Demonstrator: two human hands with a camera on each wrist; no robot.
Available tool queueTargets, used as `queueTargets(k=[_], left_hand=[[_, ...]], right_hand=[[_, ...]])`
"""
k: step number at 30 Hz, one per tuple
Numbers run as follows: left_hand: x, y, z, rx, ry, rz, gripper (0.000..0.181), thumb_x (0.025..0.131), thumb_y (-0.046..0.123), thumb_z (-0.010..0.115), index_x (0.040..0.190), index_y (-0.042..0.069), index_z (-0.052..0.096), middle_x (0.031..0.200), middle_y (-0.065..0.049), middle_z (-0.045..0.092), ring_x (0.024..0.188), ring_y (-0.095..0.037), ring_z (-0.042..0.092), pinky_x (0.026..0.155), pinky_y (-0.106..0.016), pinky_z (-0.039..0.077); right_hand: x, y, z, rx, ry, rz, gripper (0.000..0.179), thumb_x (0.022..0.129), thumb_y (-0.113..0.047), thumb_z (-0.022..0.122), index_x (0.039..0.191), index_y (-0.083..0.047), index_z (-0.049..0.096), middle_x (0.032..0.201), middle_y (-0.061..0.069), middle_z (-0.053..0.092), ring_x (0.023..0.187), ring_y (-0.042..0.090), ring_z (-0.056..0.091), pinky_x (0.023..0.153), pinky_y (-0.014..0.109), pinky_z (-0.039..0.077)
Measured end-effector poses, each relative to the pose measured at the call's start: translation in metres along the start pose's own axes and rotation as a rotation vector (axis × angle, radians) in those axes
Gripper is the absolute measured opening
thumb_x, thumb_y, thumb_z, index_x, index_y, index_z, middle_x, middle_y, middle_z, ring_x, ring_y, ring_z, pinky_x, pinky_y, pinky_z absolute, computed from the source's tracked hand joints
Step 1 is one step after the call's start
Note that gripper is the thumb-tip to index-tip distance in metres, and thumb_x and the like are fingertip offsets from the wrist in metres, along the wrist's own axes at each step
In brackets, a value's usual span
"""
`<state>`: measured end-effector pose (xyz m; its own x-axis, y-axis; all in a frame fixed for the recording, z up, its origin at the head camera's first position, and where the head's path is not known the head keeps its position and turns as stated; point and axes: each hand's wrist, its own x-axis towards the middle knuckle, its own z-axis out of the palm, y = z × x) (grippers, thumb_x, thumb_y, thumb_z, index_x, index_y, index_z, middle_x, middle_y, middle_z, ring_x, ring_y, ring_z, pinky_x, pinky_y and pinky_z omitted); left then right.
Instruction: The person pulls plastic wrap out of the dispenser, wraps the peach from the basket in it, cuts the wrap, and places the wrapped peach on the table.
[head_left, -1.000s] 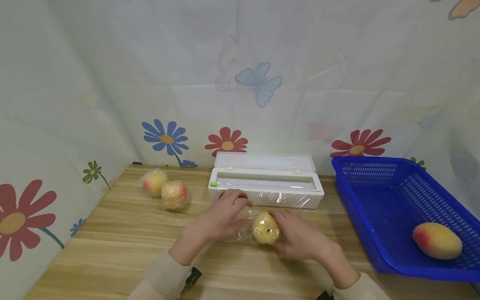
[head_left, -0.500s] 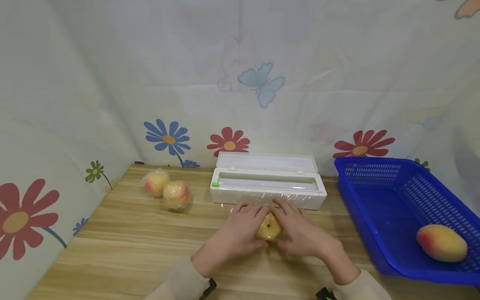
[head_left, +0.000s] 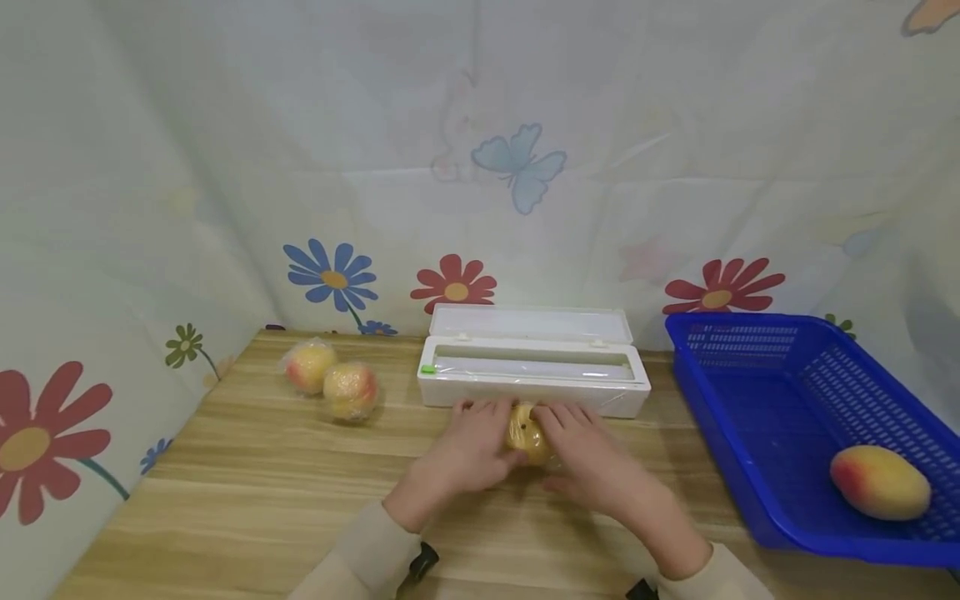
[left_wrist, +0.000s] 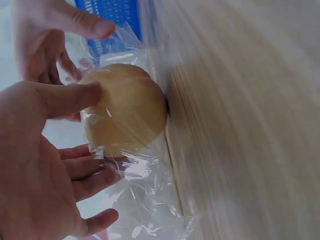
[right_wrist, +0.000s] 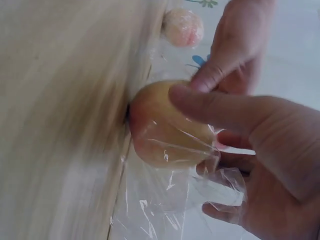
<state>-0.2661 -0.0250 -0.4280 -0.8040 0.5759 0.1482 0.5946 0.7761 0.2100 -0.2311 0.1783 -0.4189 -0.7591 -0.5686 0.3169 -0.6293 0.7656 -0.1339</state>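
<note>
A yellow peach (head_left: pixel 527 435) with a red blush, partly covered in clear plastic film (left_wrist: pixel 145 200), sits on the table between my two hands. My left hand (head_left: pixel 468 446) grips its left side, with the thumb (left_wrist: pixel 75 100) on the peach and the fingers round the far side. My right hand (head_left: pixel 592 454) holds the other side, its thumb (right_wrist: pixel 215 102) also on the fruit. Loose film trails beside the peach in both wrist views. Right behind the hands stands a white cling film dispenser (head_left: pixel 534 395), its lid raised and a roll inside.
Two film-wrapped peaches (head_left: pixel 351 390) lie together at the table's back left. On the right a blue basket (head_left: pixel 738 467) holds one mango (head_left: pixel 879 483). A flower-patterned cloth (head_left: pixel 375 167) hangs behind the wooden table (head_left: pixel 247 500).
My left hand has come rightward from beside the peach and now grips it. The peach has turned and shifted slightly toward the dispenser. My right hand stays at its side.
</note>
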Motion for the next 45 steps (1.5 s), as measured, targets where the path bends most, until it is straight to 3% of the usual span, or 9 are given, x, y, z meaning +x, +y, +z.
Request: queueTargets(k=[6, 12, 17, 23, 28, 34, 38, 41, 45], left_hand=[[0.003, -0.005, 0.001, -0.11, -0.032, -0.05, 0.068, 0.097, 0.044, 0.067, 0.148, 0.007, 0.042, 0.137, -0.008, 0.06, 0.124, -0.022, 0.055, 0.108, -0.057, 0.031], [0.009, -0.01, 0.001, -0.226, 0.049, -0.066, 0.059, 0.098, 0.047, 0.059, 0.141, 0.009, 0.044, 0.124, -0.008, 0.066, 0.112, -0.023, 0.062, 0.102, -0.053, 0.035], [0.013, -0.009, -0.003, -0.27, 0.064, -0.066, 0.051, 0.101, 0.047, 0.049, 0.136, 0.009, 0.047, 0.108, -0.004, 0.068, 0.103, -0.022, 0.063, 0.101, -0.056, 0.035], [0.015, -0.01, -0.008, -0.279, 0.053, -0.04, 0.043, 0.103, 0.042, 0.046, 0.13, 0.01, 0.052, 0.088, 0.004, 0.063, 0.093, -0.019, 0.061, 0.096, -0.055, 0.034], [0.017, -0.011, -0.009, -0.267, 0.053, -0.023, 0.042, 0.106, 0.043, 0.041, 0.131, 0.013, 0.055, 0.102, 0.004, 0.068, 0.1, -0.02, 0.063, 0.095, -0.053, 0.034], [0.015, -0.013, -0.014, -0.213, 0.08, -0.003, 0.057, 0.109, 0.054, 0.032, 0.142, 0.015, 0.057, 0.126, -0.005, 0.062, 0.119, -0.025, 0.055, 0.097, -0.052, 0.036], [0.014, -0.021, -0.021, -0.193, 0.182, -0.019, 0.046, 0.109, 0.035, 0.037, 0.144, 0.013, 0.058, 0.134, -0.011, 0.054, 0.126, -0.028, 0.048, 0.1, -0.054, 0.036], [0.013, -0.031, -0.027, -0.192, 0.259, -0.061, 0.041, 0.101, 0.017, 0.043, 0.138, 0.01, 0.06, 0.135, -0.012, 0.052, 0.128, -0.03, 0.045, 0.101, -0.057, 0.036], [0.012, -0.046, -0.034, -0.241, 0.311, -0.104, 0.04, 0.097, 0.008, 0.042, 0.131, 0.009, 0.063, 0.135, -0.013, 0.055, 0.131, -0.034, 0.046, 0.101, -0.062, 0.036]], right_hand=[[0.003, -0.006, 0.008, -0.111, -0.069, 0.028, 0.091, 0.068, -0.02, 0.096, 0.144, 0.001, 0.051, 0.148, 0.021, 0.049, 0.136, 0.04, 0.046, 0.114, 0.066, 0.025], [0.004, -0.007, 0.01, -0.158, -0.032, 0.037, 0.102, 0.064, -0.014, 0.096, 0.151, -0.002, 0.043, 0.16, 0.022, 0.033, 0.145, 0.042, 0.034, 0.114, 0.07, 0.02], [0.006, -0.003, 0.011, -0.166, 0.077, -0.014, 0.108, 0.061, -0.004, 0.093, 0.155, -0.005, 0.04, 0.152, 0.024, 0.039, 0.138, 0.044, 0.038, 0.11, 0.068, 0.029], [0.014, 0.008, 0.011, -0.077, 0.203, -0.112, 0.088, 0.064, 0.003, 0.092, 0.141, 0.0, 0.051, 0.131, 0.018, 0.056, 0.123, 0.039, 0.053, 0.103, 0.052, 0.046], [0.017, 0.016, 0.008, -0.027, 0.169, -0.105, 0.076, 0.07, -0.004, 0.093, 0.135, 0.001, 0.055, 0.13, 0.017, 0.058, 0.122, 0.036, 0.055, 0.102, 0.048, 0.049], [0.018, 0.023, 0.0, 0.045, 0.133, -0.059, 0.076, 0.071, -0.009, 0.093, 0.135, 0.001, 0.054, 0.131, 0.016, 0.06, 0.122, 0.034, 0.058, 0.101, 0.049, 0.05], [0.019, 0.026, -0.004, 0.073, 0.121, -0.038, 0.078, 0.072, -0.012, 0.093, 0.137, 0.001, 0.051, 0.132, 0.016, 0.061, 0.121, 0.034, 0.059, 0.1, 0.049, 0.05], [0.02, 0.027, -0.006, 0.096, 0.109, -0.038, 0.075, 0.073, -0.013, 0.092, 0.136, -0.001, 0.053, 0.131, 0.015, 0.061, 0.122, 0.033, 0.059, 0.101, 0.049, 0.05], [0.02, 0.029, -0.006, 0.126, 0.081, -0.036, 0.069, 0.077, -0.014, 0.09, 0.134, -0.002, 0.053, 0.129, 0.014, 0.06, 0.12, 0.03, 0.058, 0.103, 0.047, 0.049]])
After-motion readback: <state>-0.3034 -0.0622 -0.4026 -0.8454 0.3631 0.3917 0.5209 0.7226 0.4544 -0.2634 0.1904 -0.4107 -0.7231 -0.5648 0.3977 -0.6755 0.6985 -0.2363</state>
